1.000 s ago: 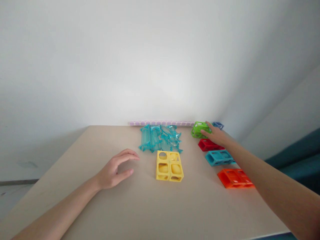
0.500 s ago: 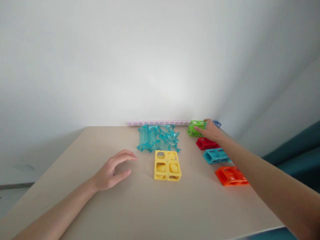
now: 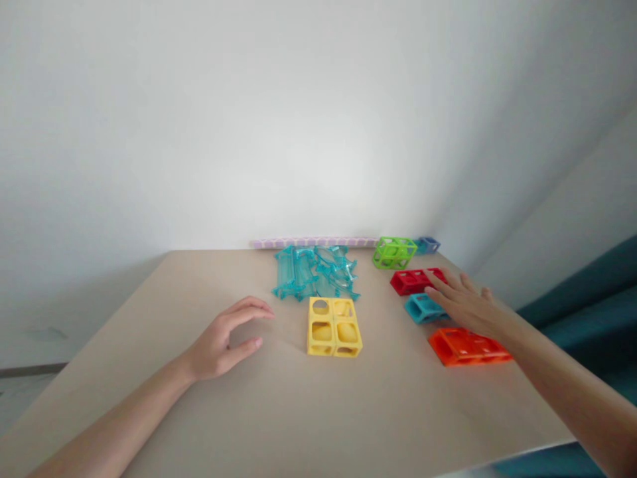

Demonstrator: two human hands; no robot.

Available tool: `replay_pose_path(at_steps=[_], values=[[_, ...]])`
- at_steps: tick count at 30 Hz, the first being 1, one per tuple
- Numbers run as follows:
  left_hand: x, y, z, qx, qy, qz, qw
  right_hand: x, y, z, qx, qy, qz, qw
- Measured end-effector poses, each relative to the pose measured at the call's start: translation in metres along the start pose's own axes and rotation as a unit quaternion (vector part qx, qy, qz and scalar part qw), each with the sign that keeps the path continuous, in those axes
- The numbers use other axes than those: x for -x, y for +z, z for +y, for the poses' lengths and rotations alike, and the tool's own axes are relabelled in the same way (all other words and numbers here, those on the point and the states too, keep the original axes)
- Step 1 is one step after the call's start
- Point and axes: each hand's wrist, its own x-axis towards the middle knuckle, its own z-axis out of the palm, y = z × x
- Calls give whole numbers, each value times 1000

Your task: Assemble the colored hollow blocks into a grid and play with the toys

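My left hand (image 3: 229, 340) rests on its side at the left of the table, fingers apart and holding nothing. To its right stands a block of yellow hollow cubes (image 3: 334, 328). My right hand (image 3: 465, 304) is spread over the row of toy blocks on the right, nothing in its grasp. Partly under it lie a red hollow block (image 3: 411, 282) and a teal hollow block (image 3: 423, 309). Nearer the front sits an orange hollow block (image 3: 465, 348), just below the hand. Whether the fingertips touch the red block, I cannot tell.
Translucent teal track-like pieces (image 3: 316, 272) lie at the back middle. Behind them a lilac patterned strip (image 3: 313, 243) runs along the wall. A green hollow block (image 3: 394, 253) and a blue block (image 3: 428, 245) stand at the back right. A dark teal curtain (image 3: 587, 305) hangs beyond the table's right edge.
My right hand has left the green block and moved toward the front right, over the red and teal blocks, with its fingers spread. My left hand has stayed in place.
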Motion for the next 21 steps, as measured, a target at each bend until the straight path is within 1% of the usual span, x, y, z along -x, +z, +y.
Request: replay_pose_path(at_steps=[3, 7, 12, 15, 16, 18, 19, 20, 21], values=[[0, 1, -1, 2, 3, 3, 1000, 10, 9, 0, -12, 4, -53, 999], [1, 3, -3, 7, 6, 7, 1000, 13, 14, -5, 8, -11, -43, 999], [1, 3, -3, 17, 5, 10, 1000, 4, 13, -9, 12, 7, -52, 999], [1, 2, -3, 13, 6, 6, 1000, 0, 10, -11, 13, 14, -40, 999], [1, 2, -3, 12, 7, 6, 1000, 1, 7, -15, 16, 21, -22, 999], [0, 2, -3, 13, 7, 5, 1000, 7, -1, -32, 12, 24, 45, 999], [0, 2, -3, 14, 7, 4, 1000, 13, -7, -45, -1, 9, 103, 995], [-1, 2, -3, 14, 5, 1, 1000, 20, -12, -62, -33, -19, 148, 988], [-1, 2, -3, 13, 2, 0, 1000, 28, -17, -82, -79, -41, 173, 981]])
